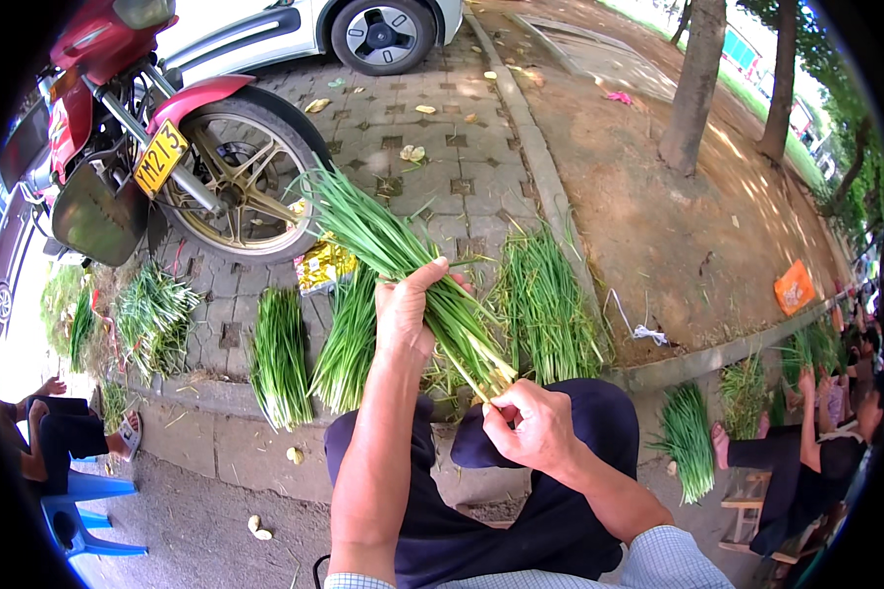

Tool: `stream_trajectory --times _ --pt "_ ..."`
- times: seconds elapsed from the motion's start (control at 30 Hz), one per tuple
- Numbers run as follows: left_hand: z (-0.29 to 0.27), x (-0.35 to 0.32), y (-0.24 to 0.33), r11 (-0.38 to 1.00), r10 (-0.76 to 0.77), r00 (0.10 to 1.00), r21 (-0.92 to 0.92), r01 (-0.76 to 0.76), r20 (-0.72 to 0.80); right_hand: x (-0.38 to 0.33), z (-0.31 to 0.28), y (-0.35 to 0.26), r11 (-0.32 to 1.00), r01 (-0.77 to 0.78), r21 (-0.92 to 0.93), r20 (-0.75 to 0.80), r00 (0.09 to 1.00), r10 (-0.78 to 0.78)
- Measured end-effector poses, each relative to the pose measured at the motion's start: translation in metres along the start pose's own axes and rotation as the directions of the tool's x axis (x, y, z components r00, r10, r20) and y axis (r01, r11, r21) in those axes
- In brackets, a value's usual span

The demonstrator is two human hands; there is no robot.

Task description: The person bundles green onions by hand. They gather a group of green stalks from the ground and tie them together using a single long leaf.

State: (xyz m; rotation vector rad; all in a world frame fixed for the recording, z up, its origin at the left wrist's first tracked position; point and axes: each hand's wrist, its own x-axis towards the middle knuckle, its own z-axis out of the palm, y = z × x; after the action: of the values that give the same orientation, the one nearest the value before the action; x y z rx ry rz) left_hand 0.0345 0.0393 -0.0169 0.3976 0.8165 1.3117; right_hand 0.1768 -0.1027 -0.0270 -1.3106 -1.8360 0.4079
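Observation:
A long bunch of green garlic chives (393, 245) slants across the space above my knees, leaf tips to the upper left and pale stem ends to the lower right. My left hand (410, 306) wraps round its middle, thumb on top. At the pale ends my right hand (532, 424) is closed in a pinch on a yellowish stem; its fingertips partly hide what they grip. On the paving beyond lie a bundle of chives (281, 358) at left, another bundle (348, 344) partly behind my left forearm, and a loose, grassy heap of chives (545, 304) at right.
A red motorcycle (201, 147) stands at the left, its front wheel near the chives, beside a yellow packet (324, 265). A curb (530, 128) borders bare soil. People sit at both sides, near a blue stool (83, 506) and another chive bundle (690, 442).

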Motion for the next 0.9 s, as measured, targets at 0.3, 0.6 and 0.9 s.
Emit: stream_trajectory --times 0.3,0.6,0.9 --pt "-0.002 -0.001 0.004 0.999 0.012 1.0 0.035 -0.012 -0.001 0.008 -0.025 0.005 0.952 -0.196 0.234 0.01 0.98 0.199" --pt "-0.008 0.008 0.012 0.966 -0.046 0.995 -0.251 0.066 0.083 0.007 -0.016 0.041 0.429 -0.615 0.661 0.361 0.763 0.536" --pt "-0.011 0.007 0.015 0.95 -0.026 0.995 -0.308 0.054 0.095 0.003 -0.027 0.034 0.313 -0.79 0.527 0.709 0.612 0.351"
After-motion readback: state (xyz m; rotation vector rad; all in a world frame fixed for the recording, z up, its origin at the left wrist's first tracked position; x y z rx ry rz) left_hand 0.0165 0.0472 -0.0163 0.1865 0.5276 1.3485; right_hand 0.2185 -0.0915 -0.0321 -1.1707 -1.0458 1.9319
